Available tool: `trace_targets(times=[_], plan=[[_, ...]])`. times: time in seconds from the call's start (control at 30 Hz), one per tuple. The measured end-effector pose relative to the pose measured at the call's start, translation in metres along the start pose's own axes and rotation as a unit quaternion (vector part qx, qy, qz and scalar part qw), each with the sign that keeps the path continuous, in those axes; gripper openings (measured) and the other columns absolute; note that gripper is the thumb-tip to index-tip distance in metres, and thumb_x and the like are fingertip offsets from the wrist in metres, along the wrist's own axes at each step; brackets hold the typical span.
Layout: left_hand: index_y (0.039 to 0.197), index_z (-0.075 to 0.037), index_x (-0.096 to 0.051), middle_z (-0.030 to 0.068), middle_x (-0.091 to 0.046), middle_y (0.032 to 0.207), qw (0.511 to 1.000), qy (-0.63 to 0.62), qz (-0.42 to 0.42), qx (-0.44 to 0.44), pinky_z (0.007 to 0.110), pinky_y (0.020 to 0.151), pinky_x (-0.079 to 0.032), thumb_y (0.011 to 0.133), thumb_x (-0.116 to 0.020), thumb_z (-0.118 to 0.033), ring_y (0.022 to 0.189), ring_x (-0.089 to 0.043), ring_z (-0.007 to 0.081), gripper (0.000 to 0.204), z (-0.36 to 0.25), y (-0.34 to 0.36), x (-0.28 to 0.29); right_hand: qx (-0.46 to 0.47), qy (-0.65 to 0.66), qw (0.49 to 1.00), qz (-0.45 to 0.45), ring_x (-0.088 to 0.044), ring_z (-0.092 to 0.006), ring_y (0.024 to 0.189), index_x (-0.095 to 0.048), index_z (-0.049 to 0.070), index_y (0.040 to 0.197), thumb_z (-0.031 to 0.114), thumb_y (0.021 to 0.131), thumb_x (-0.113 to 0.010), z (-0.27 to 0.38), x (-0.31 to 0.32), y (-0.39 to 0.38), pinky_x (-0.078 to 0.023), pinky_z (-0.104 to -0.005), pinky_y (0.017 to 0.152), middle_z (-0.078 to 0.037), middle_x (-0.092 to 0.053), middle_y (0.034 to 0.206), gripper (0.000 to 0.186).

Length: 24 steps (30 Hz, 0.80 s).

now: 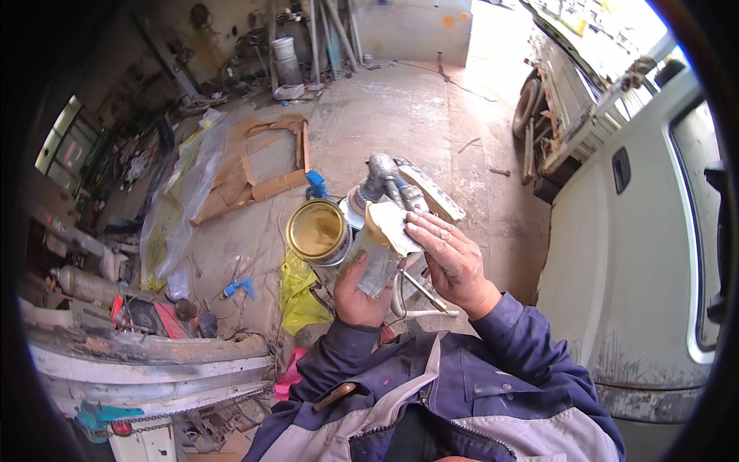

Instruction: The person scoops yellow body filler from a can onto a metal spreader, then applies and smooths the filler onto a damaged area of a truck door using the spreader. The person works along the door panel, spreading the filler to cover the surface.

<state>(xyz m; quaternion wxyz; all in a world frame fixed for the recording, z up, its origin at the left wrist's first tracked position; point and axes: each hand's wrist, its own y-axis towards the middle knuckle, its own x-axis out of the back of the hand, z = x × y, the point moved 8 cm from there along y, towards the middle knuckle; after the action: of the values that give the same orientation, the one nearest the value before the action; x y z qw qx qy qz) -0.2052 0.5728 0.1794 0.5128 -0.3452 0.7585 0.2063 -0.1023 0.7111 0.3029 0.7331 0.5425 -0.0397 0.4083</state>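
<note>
My left hand (360, 296) grips a clear, flat plate-like piece (377, 271), its thumb lying along the near side. Yellowish putty (375, 225) shows at the piece's upper end. From the right, my right hand (456, 266) presses a crumpled white sheet (395, 228) against that end, fingers laid together over it. Whether the sheet is paper or cloth I cannot tell. Just left of both hands stands an open tin (291, 231) of tan putty (322, 229). Beyond the hands is a grey, dusty power sander (385, 181), partly hidden by the white sheet.
A pale vehicle door (616, 269) rises close on my right. On the left lie a metal bumper-like beam (146, 369), yellow plastic (302, 291) and a blue tool (239, 288). Flattened cardboard (269, 185) and plastic sheeting (181, 204) cover floor farther off.
</note>
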Motion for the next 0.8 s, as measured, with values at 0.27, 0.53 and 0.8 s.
trace_targets(times=[0.27,0.53,0.8], plan=[[0.159,0.001,-0.059,0.0165,-0.074,0.147,0.993,-0.033,0.034,0.112,0.051,0.117,-0.056,0.106,-0.066,-0.024,0.136,-0.071,0.0328,0.058,0.072,-0.019,-0.010,-0.046,-0.034,0.998,-0.030,-0.076,-0.0398,0.132,-0.075,-0.001,0.139,-0.013,0.091,-0.071,-0.002,0.072,-0.065,-0.061,-0.0464,0.114,-0.023,-0.078,0.141,0.050],[0.159,0.003,-0.058,0.0181,-0.073,0.148,0.982,-0.052,0.070,0.170,0.047,0.114,-0.056,0.105,-0.066,-0.021,0.136,-0.071,0.0323,0.060,0.118,-0.036,-0.017,-0.048,-0.078,0.996,0.008,-0.074,-0.0402,0.135,-0.073,-0.001,0.142,-0.011,0.086,-0.071,-0.008,0.116,-0.108,-0.062,-0.0477,0.113,-0.022,-0.077,0.142,0.056],[0.157,0.011,-0.056,0.0227,-0.073,0.144,0.985,0.121,0.082,0.090,0.048,0.116,-0.059,0.105,-0.065,-0.008,0.130,-0.075,0.0338,0.056,0.131,-0.035,-0.032,-0.110,-0.166,0.979,0.031,-0.077,-0.0368,0.128,-0.071,-0.001,0.142,-0.008,0.085,-0.073,-0.011,0.133,-0.140,-0.064,-0.0443,0.107,-0.022,-0.079,0.134,0.058]])
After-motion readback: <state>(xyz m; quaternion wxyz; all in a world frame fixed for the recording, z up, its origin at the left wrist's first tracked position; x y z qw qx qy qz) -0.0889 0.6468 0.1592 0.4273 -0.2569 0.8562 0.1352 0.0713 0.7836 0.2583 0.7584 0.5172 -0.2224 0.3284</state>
